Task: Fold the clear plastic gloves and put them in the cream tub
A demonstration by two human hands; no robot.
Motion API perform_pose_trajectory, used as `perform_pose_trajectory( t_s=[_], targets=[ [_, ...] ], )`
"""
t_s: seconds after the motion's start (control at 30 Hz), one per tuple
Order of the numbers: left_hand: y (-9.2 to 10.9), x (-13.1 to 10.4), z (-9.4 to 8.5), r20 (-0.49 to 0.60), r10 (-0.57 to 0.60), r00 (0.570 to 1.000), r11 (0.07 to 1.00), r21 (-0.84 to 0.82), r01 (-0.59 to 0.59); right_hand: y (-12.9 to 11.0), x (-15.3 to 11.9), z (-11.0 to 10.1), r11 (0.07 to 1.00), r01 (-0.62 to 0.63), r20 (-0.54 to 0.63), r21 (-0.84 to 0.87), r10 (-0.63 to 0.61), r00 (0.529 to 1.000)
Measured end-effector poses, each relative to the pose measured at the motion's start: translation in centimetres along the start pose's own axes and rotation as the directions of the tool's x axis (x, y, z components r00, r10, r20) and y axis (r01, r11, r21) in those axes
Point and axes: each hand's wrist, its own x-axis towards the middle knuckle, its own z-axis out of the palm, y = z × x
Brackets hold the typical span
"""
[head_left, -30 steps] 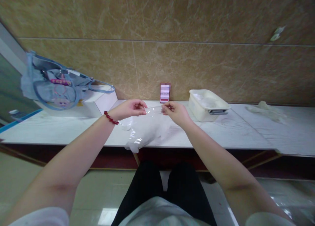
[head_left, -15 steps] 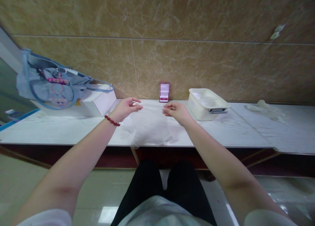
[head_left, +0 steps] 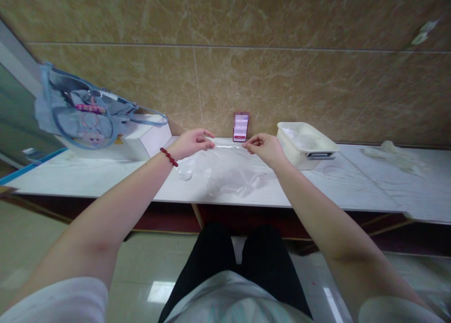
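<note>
A clear plastic bag hangs between my hands, over the front part of the white counter. Its upper edge is drawn straight from one hand to the other. My left hand, with a red bead bracelet at the wrist, has the left end of that edge at its thumb and fingers. The right end is pinched between the thumb and fingertips of my right hand. Below my left wrist lies a small, round, clear piece; whether it belongs to the bag I cannot tell.
A phone leans upright against the marbled wall. Right of it stands a cream plastic basket with clear items inside. Farther right lies a crumpled pale glove-like item. A light blue bag rests on a white box at left.
The bag's upper edge has been pulled taut between my hands. A white strip seen at my left fingers earlier no longer shows. The whole view has shifted slightly.
</note>
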Motion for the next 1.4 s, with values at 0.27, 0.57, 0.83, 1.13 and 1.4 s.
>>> perform_pose_trajectory(
  t_s=[0.27,0.57,0.83,1.13,1.4],
  targets=[
    [1.6,2.0,-0.7,0.071,0.07,0.995,0.997,0.017,-0.071,-1.4,1.5,-2.6,0.966,0.132,-0.016,-0.222,-0.139,0.99],
    [2.1,3.1,-0.3,0.065,0.12,0.991,0.992,-0.035,-0.118,-1.7,2.6,-4.0,0.913,0.221,-0.051,-0.341,-0.253,0.966],
    [-0.7,0.8,4.9,-0.14,0.061,0.988,0.965,-0.244,-0.094,-0.9,0.2,-3.2,0.867,0.251,-0.044,-0.43,-0.298,0.954],
    [-4.4,-3.6,12.3,-0.165,-0.169,0.972,0.838,-0.544,0.053,2.1,-3.6,-2.6,0.855,0.243,0.053,-0.458,-0.246,0.968],
    [-5.3,-5.3,11.7,-0.005,-0.131,0.991,0.884,-0.453,0.115,3.7,-4.8,-2.7,0.868,0.266,0.164,-0.42,-0.216,0.963]
  ],
)
